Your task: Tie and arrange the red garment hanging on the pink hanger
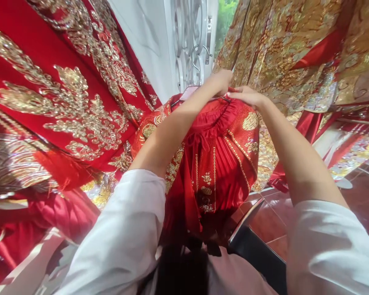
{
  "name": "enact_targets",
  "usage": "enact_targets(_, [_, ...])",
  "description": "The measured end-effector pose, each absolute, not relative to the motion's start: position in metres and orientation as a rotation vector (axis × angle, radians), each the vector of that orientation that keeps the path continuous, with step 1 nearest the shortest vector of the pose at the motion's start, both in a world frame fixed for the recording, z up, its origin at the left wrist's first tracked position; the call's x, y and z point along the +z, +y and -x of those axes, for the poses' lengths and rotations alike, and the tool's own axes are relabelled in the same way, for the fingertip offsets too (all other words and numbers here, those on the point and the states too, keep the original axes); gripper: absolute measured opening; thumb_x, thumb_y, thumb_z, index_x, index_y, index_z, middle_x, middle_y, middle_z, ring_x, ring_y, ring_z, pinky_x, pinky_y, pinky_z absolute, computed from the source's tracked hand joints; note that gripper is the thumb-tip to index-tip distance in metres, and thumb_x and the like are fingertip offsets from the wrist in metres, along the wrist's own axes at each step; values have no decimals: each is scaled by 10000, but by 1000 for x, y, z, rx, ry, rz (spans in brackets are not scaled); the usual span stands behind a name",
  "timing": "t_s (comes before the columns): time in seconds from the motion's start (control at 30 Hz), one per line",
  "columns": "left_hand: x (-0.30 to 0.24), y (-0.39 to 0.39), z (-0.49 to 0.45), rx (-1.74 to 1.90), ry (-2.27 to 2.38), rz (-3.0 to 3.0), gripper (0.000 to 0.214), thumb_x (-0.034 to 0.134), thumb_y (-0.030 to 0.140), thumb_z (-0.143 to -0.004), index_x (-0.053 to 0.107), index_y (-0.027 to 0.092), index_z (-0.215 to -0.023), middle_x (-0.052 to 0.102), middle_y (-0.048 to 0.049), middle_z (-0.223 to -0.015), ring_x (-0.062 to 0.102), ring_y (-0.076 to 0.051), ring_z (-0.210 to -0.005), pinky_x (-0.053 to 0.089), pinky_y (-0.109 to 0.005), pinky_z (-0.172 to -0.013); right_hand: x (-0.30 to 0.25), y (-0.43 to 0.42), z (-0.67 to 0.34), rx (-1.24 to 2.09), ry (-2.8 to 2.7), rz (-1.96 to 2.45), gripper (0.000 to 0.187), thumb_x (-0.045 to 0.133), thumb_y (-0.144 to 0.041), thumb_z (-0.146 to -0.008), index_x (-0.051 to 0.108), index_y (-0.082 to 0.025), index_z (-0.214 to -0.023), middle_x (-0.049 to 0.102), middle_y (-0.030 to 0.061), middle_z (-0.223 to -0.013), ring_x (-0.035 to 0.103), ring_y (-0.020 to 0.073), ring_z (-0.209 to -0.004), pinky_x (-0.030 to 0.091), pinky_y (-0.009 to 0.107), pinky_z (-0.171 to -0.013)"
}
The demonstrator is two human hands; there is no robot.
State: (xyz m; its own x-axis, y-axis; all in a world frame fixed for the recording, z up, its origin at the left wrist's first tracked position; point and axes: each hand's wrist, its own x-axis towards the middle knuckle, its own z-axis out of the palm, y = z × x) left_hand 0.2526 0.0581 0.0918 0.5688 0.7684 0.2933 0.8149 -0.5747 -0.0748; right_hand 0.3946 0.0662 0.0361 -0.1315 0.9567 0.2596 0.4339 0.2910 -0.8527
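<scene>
A red pleated skirt (233, 162) with gold embroidery and beaded trim hangs in front of me from a hanger (199, 67) with a metal hook. Its gathered waistband faces up, and a long red tie drops down the front. My left hand (223, 81) reaches across to the right end of the waistband, fingers closed there and partly hidden. Right beside it, my right hand (247, 96) pinches the same edge between thumb and fingers. My left forearm covers part of the hanger and the skirt's left side.
Red garments with gold sequin work (89, 119) hang close on the left. Gold brocade garments (283, 53) fill the right. Behind the hanger stands a white ornamental door (187, 24). Below are a black chair-like object (258, 246) and a reddish tiled floor (269, 223).
</scene>
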Motion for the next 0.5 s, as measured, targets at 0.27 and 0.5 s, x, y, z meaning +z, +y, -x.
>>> enact_targets(0.27, [83, 85, -245, -587, -1245, 2702, 469, 671, 412, -657, 700, 199, -1073, 713, -68, -1032, 490, -300, -1175, 381, -402, -969, 43, 77, -404, 910, -2043, 1520, 242, 714, -249, -730, 577, -73, -823, 663, 37, -743, 601, 153, -800, 499, 317, -805])
enact_targets(0.5, [80, 107, -243, -744, -1255, 2714, 518, 582, 419, -706, 648, 207, -1174, 700, -52, -1092, 529, -310, -1114, 387, -450, -945, 56, 88, -409, -404, -1698, 1607, 140, 535, -142, -797, 578, -38, -882, 614, 192, -933, 546, 287, -1048, 373, 477, -952])
